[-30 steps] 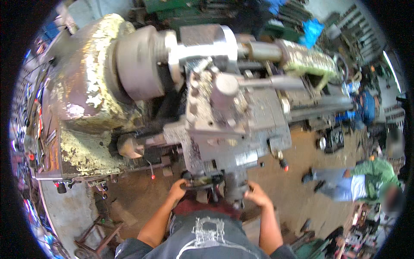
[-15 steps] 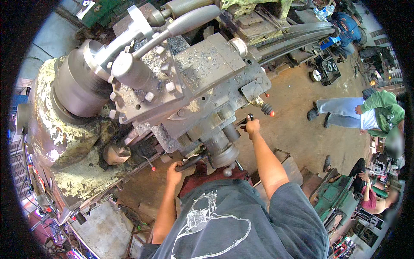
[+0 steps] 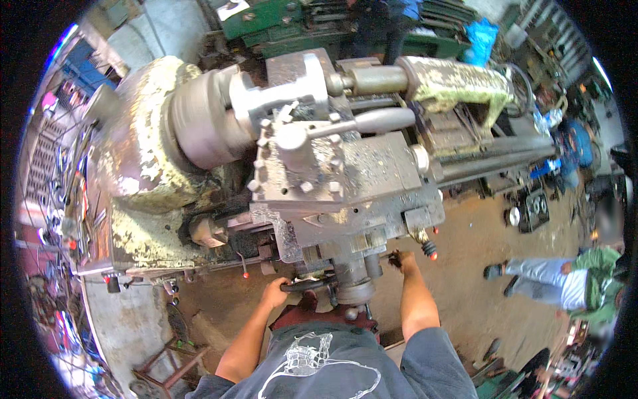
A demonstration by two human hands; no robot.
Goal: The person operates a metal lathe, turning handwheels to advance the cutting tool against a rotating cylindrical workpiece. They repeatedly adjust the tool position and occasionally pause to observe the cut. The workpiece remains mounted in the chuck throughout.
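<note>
A metal lathe fills the middle of the view. My left hand (image 3: 273,293) is closed round the black rim of a handwheel (image 3: 307,284) at the front of the carriage. My right hand (image 3: 404,262), its fingers dark and apart, is beside the carriage's round front housing (image 3: 355,290); I make out nothing in it. Behind them stands a square tool post (image 3: 299,176), with a long clamping lever (image 3: 362,123) on top. The chuck (image 3: 203,120) is blurred as if turning, and a shiny metal workpiece (image 3: 282,96) extends from it toward the tailstock (image 3: 458,83).
Metal chips lie on the cross slide (image 3: 382,159). A red-tipped lever (image 3: 245,271) and a black knobbed lever (image 3: 430,251) stick out in front. A person in green (image 3: 591,282) is at the right, another in blue (image 3: 577,151) farther back. A green machine (image 3: 259,23) stands behind.
The view has tilted and shifted, so the lathe appears lower and more level. My right hand has come off a black knob. My left hand stays on the handwheel.
</note>
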